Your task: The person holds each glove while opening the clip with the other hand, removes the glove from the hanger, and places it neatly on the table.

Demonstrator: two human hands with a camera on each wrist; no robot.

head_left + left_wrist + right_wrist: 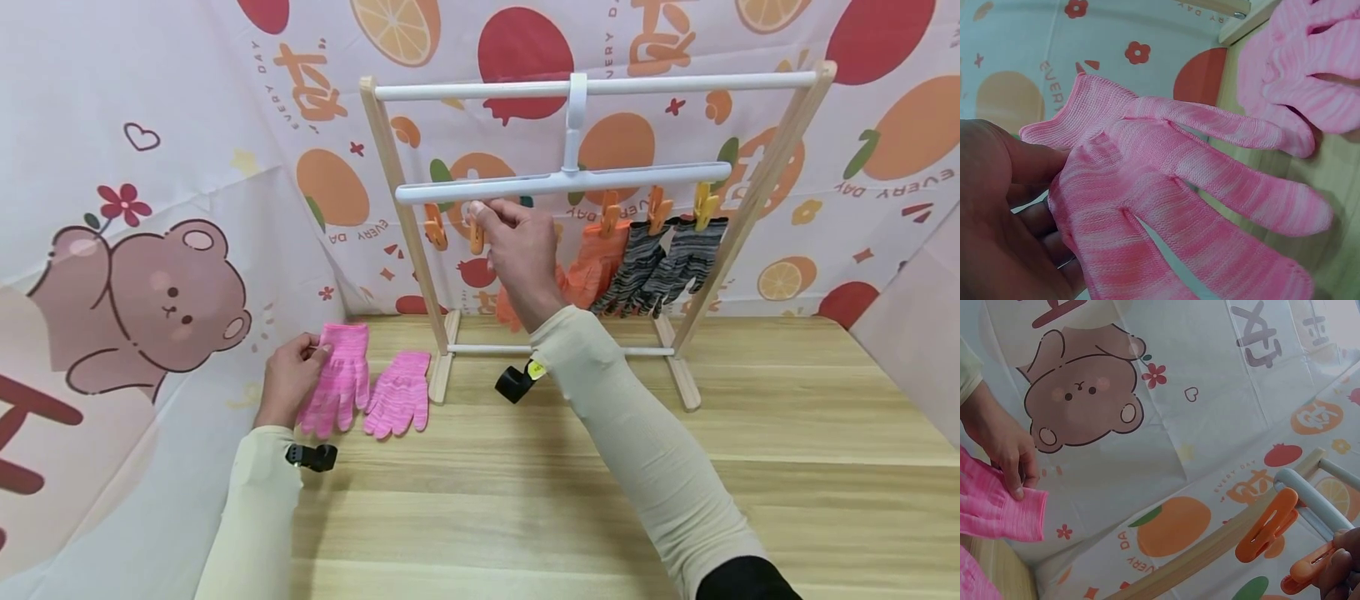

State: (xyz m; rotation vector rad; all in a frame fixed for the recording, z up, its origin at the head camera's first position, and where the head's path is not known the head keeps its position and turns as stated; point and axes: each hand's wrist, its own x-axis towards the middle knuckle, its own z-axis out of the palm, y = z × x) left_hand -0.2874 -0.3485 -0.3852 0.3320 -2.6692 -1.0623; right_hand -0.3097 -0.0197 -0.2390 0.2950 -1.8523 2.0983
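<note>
My left hand [288, 379] pinches a pink knit glove [341, 379] by its side near the cuff, thumb on top. In the left wrist view this glove [1141, 162] hangs with its fingers spread, close over the table. A second pink glove [401, 396] lies flat to its right. My right hand [525, 258] pinches an orange clothespin [477, 237] under the left half of a white hanger [495, 190]. Left of it hangs another orange clothespin [1266, 525] with nothing in it. Orange gloves [600, 258] and grey-black striped gloves [693, 250] hang from clips on the right half.
The hanger hooks over the white top bar [697, 82] of a wooden rack [776, 175], whose feet stand on the wooden table [810, 517]. A yellow clothespin [703, 207] is at the hanger's right end. Printed cloth walls [202, 400] stand behind and at the left.
</note>
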